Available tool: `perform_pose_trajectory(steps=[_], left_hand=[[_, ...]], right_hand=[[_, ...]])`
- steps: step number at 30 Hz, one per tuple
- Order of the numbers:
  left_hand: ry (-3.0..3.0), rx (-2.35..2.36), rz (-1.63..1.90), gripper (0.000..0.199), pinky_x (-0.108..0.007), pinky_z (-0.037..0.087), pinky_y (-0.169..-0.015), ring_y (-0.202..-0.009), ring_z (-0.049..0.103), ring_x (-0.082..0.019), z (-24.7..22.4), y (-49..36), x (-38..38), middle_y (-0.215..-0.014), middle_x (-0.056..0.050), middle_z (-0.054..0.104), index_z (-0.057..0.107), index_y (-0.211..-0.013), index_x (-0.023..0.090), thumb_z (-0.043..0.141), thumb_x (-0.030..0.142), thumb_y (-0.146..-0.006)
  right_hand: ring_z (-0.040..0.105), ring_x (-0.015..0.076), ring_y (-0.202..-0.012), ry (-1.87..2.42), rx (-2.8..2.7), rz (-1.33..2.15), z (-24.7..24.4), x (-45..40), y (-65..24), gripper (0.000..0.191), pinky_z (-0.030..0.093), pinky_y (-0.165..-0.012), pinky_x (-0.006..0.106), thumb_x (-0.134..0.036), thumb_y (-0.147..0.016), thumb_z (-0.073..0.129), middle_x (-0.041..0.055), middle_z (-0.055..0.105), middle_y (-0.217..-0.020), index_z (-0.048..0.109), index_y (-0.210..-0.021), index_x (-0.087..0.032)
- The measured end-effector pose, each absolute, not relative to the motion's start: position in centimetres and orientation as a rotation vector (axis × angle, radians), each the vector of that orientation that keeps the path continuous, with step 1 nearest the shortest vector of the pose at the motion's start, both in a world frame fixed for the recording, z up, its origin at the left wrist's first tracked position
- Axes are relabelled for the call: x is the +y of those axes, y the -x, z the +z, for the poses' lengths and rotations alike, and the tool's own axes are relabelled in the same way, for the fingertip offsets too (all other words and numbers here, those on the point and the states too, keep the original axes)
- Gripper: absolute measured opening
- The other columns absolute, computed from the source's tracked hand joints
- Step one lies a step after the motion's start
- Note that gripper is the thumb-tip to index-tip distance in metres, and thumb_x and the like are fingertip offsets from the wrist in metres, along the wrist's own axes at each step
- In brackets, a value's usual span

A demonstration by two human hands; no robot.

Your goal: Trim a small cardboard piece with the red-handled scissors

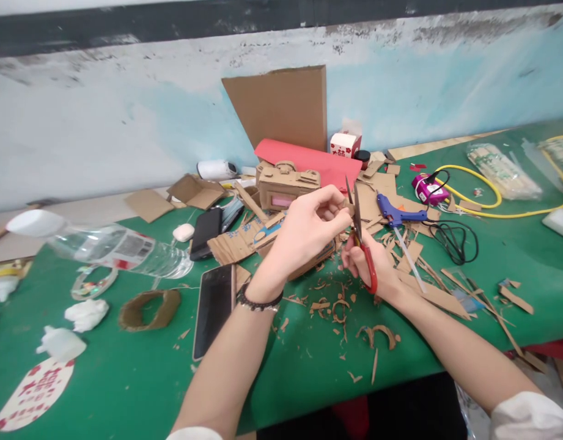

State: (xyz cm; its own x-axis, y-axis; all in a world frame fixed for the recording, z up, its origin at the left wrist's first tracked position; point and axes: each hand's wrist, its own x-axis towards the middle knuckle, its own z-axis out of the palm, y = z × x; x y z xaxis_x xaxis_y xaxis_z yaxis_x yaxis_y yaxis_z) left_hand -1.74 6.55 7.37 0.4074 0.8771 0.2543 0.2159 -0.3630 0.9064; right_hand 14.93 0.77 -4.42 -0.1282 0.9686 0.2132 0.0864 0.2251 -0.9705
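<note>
Red-handled scissors are gripped in my right hand, their blades pointing up and slightly apart. My left hand pinches a small piece of cardboard close beside the blades; the fingers hide most of it. Behind my left hand stands a cardboard model camera with a pink panel on its front. Cardboard scraps and curled offcuts lie on the green table below the hands.
A blue glue gun lies right of my hands, near a purple power adapter and yellow cable. To the left are a phone, a cardboard ring and a plastic bottle on its side. Red paper lies behind.
</note>
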Motion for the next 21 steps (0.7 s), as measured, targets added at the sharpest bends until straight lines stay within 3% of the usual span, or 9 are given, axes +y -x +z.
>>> perform_pose_trajectory(steps=[5, 11, 17, 21], left_hand=[[-1.823, 0.943, 0.911, 0.010, -0.026, 0.051, -0.067, -0.072, 0.063, -0.015, 7.7, 2.2, 6.5, -0.079, -0.001, 0.067, 0.061, -0.085, 0.019, 0.065, 0.025, -0.092], [-1.749, 0.850, 0.927, 0.015, -0.029, 0.056, -0.069, -0.072, 0.070, -0.017, 6.8, 0.8, 5.9, -0.083, -0.001, 0.068, 0.059, -0.097, 0.021, 0.060, 0.035, -0.101], [-1.989, 0.913, 0.825, 0.014, -0.028, 0.052, -0.072, -0.076, 0.067, -0.016, 7.4, 2.2, 6.3, -0.083, -0.001, 0.070, 0.061, -0.094, 0.020, 0.056, 0.030, -0.103], [-2.081, 0.974, 0.703, 0.015, -0.028, 0.049, -0.070, -0.076, 0.068, -0.016, 8.5, 3.7, 6.4, -0.080, 0.000, 0.071, 0.063, -0.093, 0.019, 0.057, 0.030, -0.101]], right_hand=[[0.058, 0.0140, -0.052, 1.155, -1.514, 1.037, -4.4, 0.5, -14.9, 0.045, 0.042, -0.046, 0.024, -0.068, -0.102, 0.058, -0.0017, 0.064, -0.066, 0.050, -0.094, -0.025], [0.055, 0.0134, -0.048, 1.143, -1.429, 0.999, -4.5, 0.8, -14.8, 0.043, 0.041, -0.045, 0.025, -0.068, -0.104, 0.053, -0.0024, 0.062, -0.066, 0.052, -0.106, -0.024], [0.059, 0.0131, -0.061, 1.151, -1.507, 1.067, -4.0, 1.0, -15.4, 0.049, 0.050, -0.058, 0.026, -0.071, -0.101, 0.055, 0.0012, 0.068, -0.087, 0.052, -0.110, -0.023], [0.054, 0.0134, -0.060, 1.228, -1.580, 1.056, -3.5, 0.9, -15.5, 0.048, 0.044, -0.056, 0.025, -0.071, -0.100, 0.057, -0.0022, 0.063, -0.074, 0.052, -0.101, -0.023]])
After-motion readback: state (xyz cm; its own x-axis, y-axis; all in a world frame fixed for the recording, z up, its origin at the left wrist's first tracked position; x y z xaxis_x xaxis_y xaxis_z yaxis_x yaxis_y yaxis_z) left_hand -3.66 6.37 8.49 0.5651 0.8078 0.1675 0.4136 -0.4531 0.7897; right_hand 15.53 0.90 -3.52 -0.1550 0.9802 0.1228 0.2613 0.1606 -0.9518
